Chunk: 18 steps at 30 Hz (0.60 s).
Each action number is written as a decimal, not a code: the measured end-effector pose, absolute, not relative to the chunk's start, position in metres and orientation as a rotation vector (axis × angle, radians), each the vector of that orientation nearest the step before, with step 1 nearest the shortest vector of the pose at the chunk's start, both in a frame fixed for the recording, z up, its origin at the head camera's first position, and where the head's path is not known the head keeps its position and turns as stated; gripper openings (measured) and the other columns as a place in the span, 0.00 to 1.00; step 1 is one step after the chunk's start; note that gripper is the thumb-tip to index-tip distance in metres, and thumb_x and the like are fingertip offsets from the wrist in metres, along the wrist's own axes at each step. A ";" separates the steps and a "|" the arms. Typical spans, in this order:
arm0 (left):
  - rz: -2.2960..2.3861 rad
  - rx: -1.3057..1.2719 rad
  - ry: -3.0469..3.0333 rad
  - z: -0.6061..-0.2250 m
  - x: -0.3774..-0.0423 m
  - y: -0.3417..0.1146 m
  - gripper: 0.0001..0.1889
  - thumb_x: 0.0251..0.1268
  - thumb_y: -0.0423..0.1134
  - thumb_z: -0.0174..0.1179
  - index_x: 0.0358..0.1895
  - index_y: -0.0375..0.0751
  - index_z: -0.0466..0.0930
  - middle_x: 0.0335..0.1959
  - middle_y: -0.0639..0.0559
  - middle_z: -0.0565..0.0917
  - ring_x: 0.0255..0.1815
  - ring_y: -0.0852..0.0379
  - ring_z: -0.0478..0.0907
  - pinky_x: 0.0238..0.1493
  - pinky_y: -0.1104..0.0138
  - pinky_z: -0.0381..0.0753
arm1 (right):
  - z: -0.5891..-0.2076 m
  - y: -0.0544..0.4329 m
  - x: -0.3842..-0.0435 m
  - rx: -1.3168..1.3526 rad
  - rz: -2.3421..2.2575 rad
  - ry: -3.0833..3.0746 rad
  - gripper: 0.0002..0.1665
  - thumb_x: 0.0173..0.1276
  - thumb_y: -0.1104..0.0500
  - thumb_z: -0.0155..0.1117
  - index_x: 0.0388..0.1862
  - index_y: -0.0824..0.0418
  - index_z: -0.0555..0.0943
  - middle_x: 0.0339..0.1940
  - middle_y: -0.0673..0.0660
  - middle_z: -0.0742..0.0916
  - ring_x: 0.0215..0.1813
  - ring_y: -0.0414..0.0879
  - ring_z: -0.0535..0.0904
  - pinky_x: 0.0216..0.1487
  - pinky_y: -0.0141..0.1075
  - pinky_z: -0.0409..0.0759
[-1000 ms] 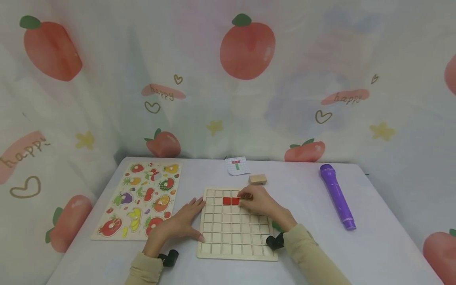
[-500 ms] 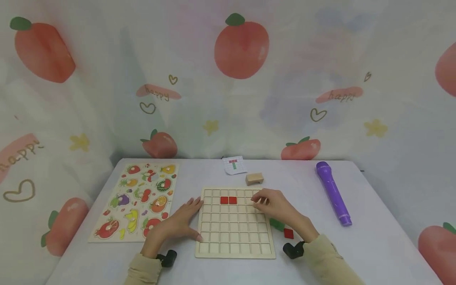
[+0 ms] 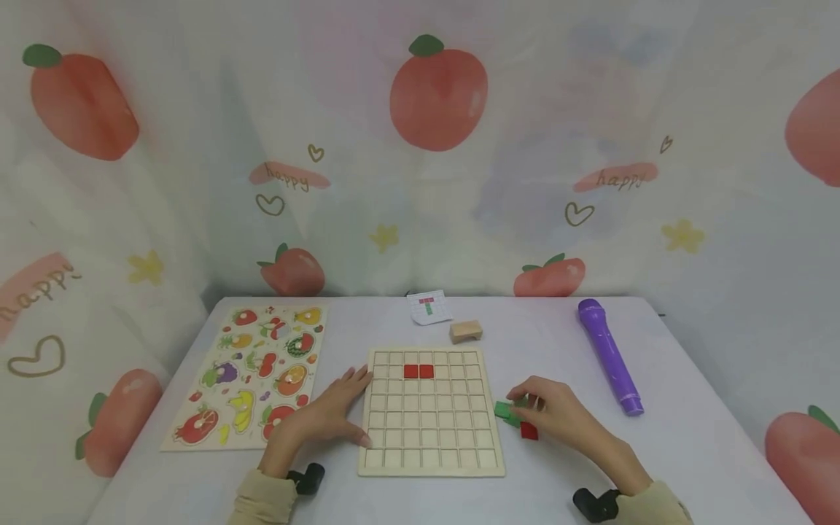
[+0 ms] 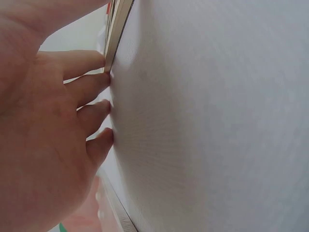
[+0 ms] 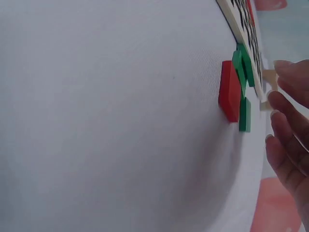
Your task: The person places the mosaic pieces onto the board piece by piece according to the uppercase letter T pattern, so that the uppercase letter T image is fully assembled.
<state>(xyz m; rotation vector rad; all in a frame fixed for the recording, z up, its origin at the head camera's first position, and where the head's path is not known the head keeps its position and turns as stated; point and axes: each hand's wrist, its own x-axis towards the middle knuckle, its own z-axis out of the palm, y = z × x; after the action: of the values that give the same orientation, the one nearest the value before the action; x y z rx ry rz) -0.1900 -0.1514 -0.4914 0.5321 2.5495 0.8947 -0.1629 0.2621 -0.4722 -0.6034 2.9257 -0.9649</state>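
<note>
A wooden grid board [image 3: 429,421] lies in front of me in the head view, with two red square tiles [image 3: 418,372] side by side in its second row. My left hand [image 3: 328,408] rests at the board's left edge, thumb and fingers spread; the left wrist view shows its fingertips [image 4: 107,104] down by the table along that edge. To the right of the board, my right hand [image 3: 551,408] hovers with loosely bent fingers over a loose pile of green tiles [image 3: 503,410] and a red tile [image 3: 529,432]. In the right wrist view, nothing shows between its fingers [image 5: 285,118].
A fruit puzzle board [image 3: 246,379] lies on the left. Behind the grid board are a pattern card [image 3: 429,308] with a red and green T and a small wooden block [image 3: 466,332]. A purple toy microphone [image 3: 612,357] lies at the right.
My right hand has moved from beside the red tiles on the grid, right and toward me, to the loose tiles. My left hand stays at the board's edge.
</note>
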 end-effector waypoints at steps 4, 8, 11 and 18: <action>0.892 0.520 2.548 -0.490 -0.190 -0.152 0.61 0.45 0.50 0.83 0.82 0.40 0.55 0.86 0.45 0.50 0.87 0.40 0.40 0.84 0.42 0.44 | -0.473 0.277 -0.155 -0.595 -0.964 2.927 0.10 0.62 0.61 0.76 0.43 0.57 0.88 0.38 0.45 0.88 0.35 0.31 0.74 0.34 0.28 0.80; 0.893 0.519 2.558 -0.489 -0.189 -0.151 0.61 0.45 0.51 0.83 0.82 0.39 0.55 0.86 0.44 0.51 0.87 0.40 0.40 0.84 0.41 0.44 | -0.476 0.287 -0.149 -0.568 -0.946 2.931 0.12 0.60 0.60 0.78 0.43 0.57 0.87 0.37 0.44 0.87 0.36 0.32 0.75 0.35 0.29 0.79; 0.897 0.524 2.563 -0.486 -0.189 -0.151 0.61 0.45 0.51 0.83 0.82 0.39 0.55 0.85 0.43 0.51 0.86 0.39 0.41 0.84 0.41 0.44 | -0.477 0.291 -0.146 -0.518 -0.923 2.910 0.15 0.59 0.58 0.79 0.44 0.57 0.86 0.38 0.43 0.87 0.37 0.33 0.75 0.37 0.29 0.80; 0.913 0.537 2.550 -0.487 -0.188 -0.152 0.61 0.44 0.50 0.83 0.82 0.37 0.55 0.85 0.42 0.50 0.86 0.38 0.40 0.84 0.41 0.43 | -0.480 0.293 -0.144 -0.495 -0.901 2.823 0.20 0.57 0.53 0.81 0.47 0.56 0.87 0.40 0.44 0.85 0.40 0.37 0.76 0.40 0.29 0.80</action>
<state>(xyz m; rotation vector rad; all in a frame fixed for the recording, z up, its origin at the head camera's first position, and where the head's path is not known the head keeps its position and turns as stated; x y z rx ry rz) -0.1883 -0.1519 -0.4870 0.5371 2.5503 0.9133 -0.1436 0.2930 -0.4799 -0.4953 2.8235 -0.9007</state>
